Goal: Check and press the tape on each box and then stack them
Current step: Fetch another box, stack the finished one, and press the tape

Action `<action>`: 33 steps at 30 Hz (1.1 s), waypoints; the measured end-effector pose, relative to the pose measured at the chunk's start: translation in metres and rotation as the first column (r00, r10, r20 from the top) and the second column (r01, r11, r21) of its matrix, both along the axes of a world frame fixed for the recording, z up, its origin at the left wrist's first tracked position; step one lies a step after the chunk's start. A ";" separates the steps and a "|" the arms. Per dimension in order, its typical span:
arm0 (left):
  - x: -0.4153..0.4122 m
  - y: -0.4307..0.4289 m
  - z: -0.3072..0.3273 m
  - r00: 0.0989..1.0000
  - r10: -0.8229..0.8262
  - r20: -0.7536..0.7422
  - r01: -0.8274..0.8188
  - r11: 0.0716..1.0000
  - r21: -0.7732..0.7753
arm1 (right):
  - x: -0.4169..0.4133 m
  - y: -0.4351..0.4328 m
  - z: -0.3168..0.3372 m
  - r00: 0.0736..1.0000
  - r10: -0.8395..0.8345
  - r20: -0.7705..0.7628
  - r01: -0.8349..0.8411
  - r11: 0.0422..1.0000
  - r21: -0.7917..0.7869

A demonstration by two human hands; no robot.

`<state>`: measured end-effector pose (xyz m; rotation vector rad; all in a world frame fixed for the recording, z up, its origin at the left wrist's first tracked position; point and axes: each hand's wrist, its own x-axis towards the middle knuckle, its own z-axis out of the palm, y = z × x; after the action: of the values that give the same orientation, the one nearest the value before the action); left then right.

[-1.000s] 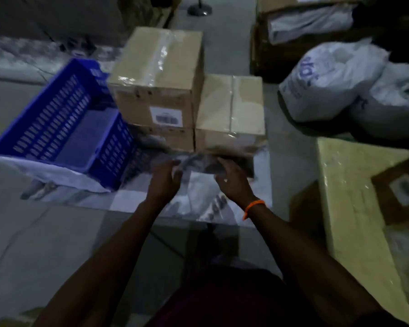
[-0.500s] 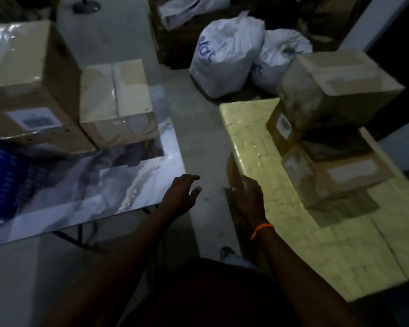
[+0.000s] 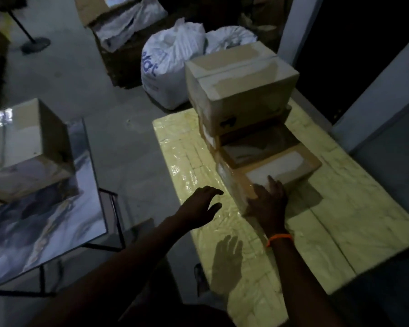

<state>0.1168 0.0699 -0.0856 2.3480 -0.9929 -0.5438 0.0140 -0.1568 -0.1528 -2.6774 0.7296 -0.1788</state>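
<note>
On the yellow table (image 3: 340, 220) a low box (image 3: 281, 166) lies at the near end of a row, with a big box (image 3: 243, 90) stacked just beyond it. The right hand (image 3: 267, 201) rests on the low box's near corner, fingers straight and spread. The left hand (image 3: 198, 206) hovers just left of it, fingers loosely spread, holding nothing. At left a marbled table (image 3: 45, 220) carries a left box (image 3: 21, 142). White sacks (image 3: 172, 62) sit on the floor beyond.

Dim, grainy; right edge near black. Glare on left box (image 3: 4, 116) and marble table (image 3: 57, 227); slight motion blur.
</note>
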 end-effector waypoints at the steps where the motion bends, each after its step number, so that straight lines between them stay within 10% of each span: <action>1: 0.001 -0.014 0.000 0.999 -0.038 0.007 0.038 0.999 0.005 | -0.002 -0.010 -0.007 0.997 0.066 -0.048 -0.068 0.997 -0.038; 7: 0.029 -0.070 -0.005 1.000 -0.018 0.020 0.017 0.999 0.030 | -0.071 -0.048 -0.026 0.973 -0.074 0.218 0.088 0.994 -0.057; 10: 0.038 -0.096 -0.010 0.987 0.153 -0.038 -0.153 0.988 0.004 | -0.096 -0.065 -0.018 0.944 -0.217 0.247 0.158 0.959 0.235; 17: 0.041 -0.136 -0.043 0.956 0.233 -0.176 -0.205 0.966 0.160 | -0.085 -0.042 -0.009 0.791 -0.601 0.110 0.352 0.595 0.722; 24: 0.066 -0.108 -0.009 0.915 0.284 -0.285 -0.225 0.948 0.224 | -0.095 -0.003 0.015 0.785 -0.611 0.098 0.384 0.605 0.697; 33: -0.002 0.062 0.034 0.745 0.406 -0.529 -0.513 0.856 -0.065 | -0.134 0.132 0.077 0.666 -0.736 0.120 0.390 0.481 0.785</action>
<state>0.1146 0.1321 -0.0515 1.9968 -0.1925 -0.7483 -0.1198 -0.0249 -0.0756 -1.4601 1.2300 -0.5478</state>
